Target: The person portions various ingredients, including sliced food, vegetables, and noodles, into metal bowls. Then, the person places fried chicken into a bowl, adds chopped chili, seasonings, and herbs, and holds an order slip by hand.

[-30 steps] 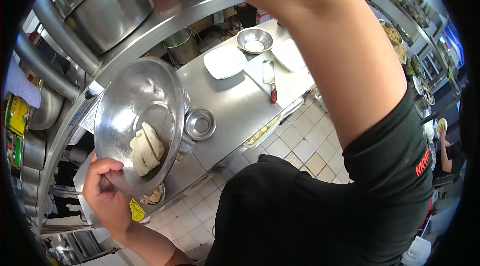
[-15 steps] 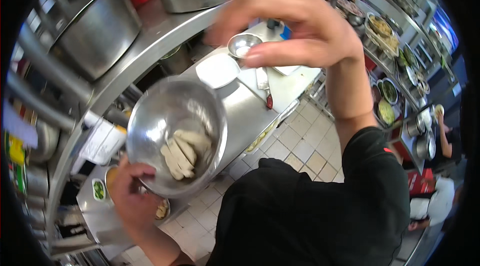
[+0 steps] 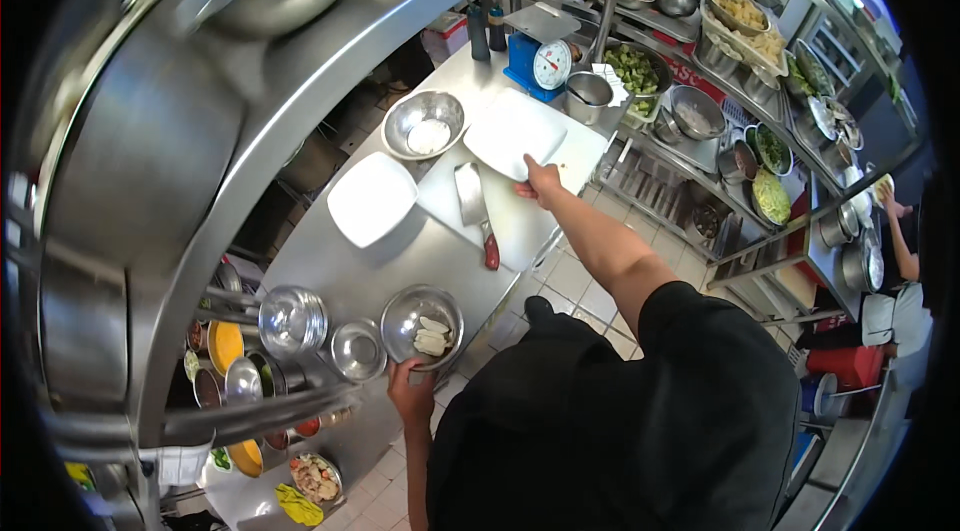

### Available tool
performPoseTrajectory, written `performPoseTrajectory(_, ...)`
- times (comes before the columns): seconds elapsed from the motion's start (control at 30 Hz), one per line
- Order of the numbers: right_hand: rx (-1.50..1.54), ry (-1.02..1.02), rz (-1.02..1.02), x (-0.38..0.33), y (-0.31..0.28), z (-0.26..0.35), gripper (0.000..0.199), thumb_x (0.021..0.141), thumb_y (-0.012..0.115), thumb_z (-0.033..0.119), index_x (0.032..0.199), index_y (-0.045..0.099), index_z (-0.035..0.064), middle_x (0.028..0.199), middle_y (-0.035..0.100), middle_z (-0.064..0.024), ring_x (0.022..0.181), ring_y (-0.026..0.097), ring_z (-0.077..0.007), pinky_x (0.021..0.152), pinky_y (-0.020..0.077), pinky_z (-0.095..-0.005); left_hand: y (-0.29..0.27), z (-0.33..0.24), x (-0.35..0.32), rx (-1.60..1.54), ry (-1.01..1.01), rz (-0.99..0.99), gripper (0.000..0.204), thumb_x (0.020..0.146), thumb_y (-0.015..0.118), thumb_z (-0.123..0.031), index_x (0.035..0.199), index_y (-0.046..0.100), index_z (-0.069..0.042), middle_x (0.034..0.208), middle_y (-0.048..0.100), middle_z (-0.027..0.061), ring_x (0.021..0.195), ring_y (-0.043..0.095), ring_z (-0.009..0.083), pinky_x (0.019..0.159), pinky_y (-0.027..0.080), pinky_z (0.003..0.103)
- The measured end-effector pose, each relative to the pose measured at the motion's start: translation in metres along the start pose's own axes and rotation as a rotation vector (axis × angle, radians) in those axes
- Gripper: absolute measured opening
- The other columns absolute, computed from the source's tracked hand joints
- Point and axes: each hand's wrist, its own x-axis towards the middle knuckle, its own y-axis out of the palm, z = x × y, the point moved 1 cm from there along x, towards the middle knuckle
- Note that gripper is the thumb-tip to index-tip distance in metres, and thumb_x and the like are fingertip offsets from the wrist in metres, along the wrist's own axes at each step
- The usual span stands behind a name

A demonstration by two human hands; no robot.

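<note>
At the counter's near edge, my left hand [image 3: 411, 386] grips the lower rim of a round steel bowl [image 3: 403, 314]. Several pale, thick strips [image 3: 432, 339] of food lie in it; their kind I cannot tell. With the arm stretched forward, my right hand [image 3: 541, 183] pinches the near corner of a white square plate [image 3: 513, 129]. That plate rests over the far part of a white cutting board [image 3: 515, 239]. A cleaver [image 3: 470, 196] with a red handle lies on the board. Another white square plate [image 3: 372, 199] stands to its left.
Beyond the plates are a steel bowl [image 3: 400, 121] with white contents and a blue scale [image 3: 535, 66]. Stacked steel bowls [image 3: 292, 319] and a small steel bowl [image 3: 358, 349] sit left of my left hand. A steel shelf [image 3: 290, 96] arches over the counter's left side.
The bowl with the strips has gone from raised in front of me down to the counter's near edge. My right hand has dropped from mid-air and taken hold of the far plate.
</note>
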Motion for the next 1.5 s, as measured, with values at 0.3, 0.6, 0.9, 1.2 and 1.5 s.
performPoseTrajectory(0.3, 0.116, -0.026, 0.158, 0.061, -0.032, -0.007, 0.05, 0.096, 0.046, 0.009, 0.137, 0.027, -0.0124, 0.111, 0.059, -0.0336, 0.07, 0.071, -0.0367, 0.05, 0.064, -0.0429, 0.042, -0.014, 0.039, 0.392, -0.234, -0.146, 0.081, 0.076, 0.079, -0.006, 0.149, 0.043, -0.005, 0.132, 0.064, 0.0204, 0.111, 0.066, 0.0348, 0.097, 0.052, 0.04)
performPoseTrajectory(0.6, 0.079, -0.032, 0.236, 0.057, -0.065, 0.046, 0.046, 0.097, 0.046, 0.014, 0.135, 0.038, -0.0105, 0.11, 0.062, -0.0275, 0.072, 0.071, -0.0317, 0.055, 0.0632, -0.0402, 0.282, -0.071, 0.374, -0.027, -0.505, 0.18, 0.077, 0.093, 0.072, -0.016, 0.156, 0.029, -0.009, 0.112, 0.069, 0.0179, 0.09, 0.067, 0.0178, 0.076, 0.054, 0.031)
performPoseTrajectory(0.9, 0.159, 0.001, 0.38, 0.113, 0.009, 0.127, 0.046, 0.094, 0.044, 0.013, 0.133, 0.04, -0.0109, 0.093, 0.065, -0.0246, 0.059, 0.066, -0.0274, 0.051, 0.0613, -0.0382, 0.296, -0.021, 0.451, 0.149, -0.275, -0.022, 0.036, 0.094, 0.076, -0.035, 0.095, 0.067, 0.0, 0.077, 0.068, 0.0089, 0.064, 0.063, 0.0191, 0.064, 0.052, 0.034)
performPoseTrajectory(1.2, -0.031, 0.124, 0.3, 0.138, 0.157, 0.098, 0.045, 0.098, 0.045, 0.013, 0.134, 0.034, -0.0099, 0.096, 0.071, -0.0262, 0.062, 0.072, -0.0307, 0.052, 0.0604, -0.0396, 0.149, -0.092, 0.331, -0.054, -0.017, -0.271, 0.021, 0.099, 0.071, -0.014, 0.11, 0.062, 0.002, 0.095, 0.069, 0.0086, 0.082, 0.063, 0.0132, 0.072, 0.054, 0.027)
performPoseTrajectory(1.5, -0.192, 0.046, 0.266, 0.108, 0.166, 0.056, 0.042, 0.105, 0.047, 0.029, 0.122, 0.04, -0.0079, 0.088, 0.072, -0.0221, 0.061, 0.072, -0.0268, 0.053, 0.0607, -0.038, 0.102, -0.134, 0.217, 0.063, -0.048, -0.136, 0.023, 0.098, 0.069, -0.006, 0.119, 0.063, 0.003, 0.105, 0.067, 0.0073, 0.089, 0.062, 0.0126, 0.081, 0.05, 0.027)
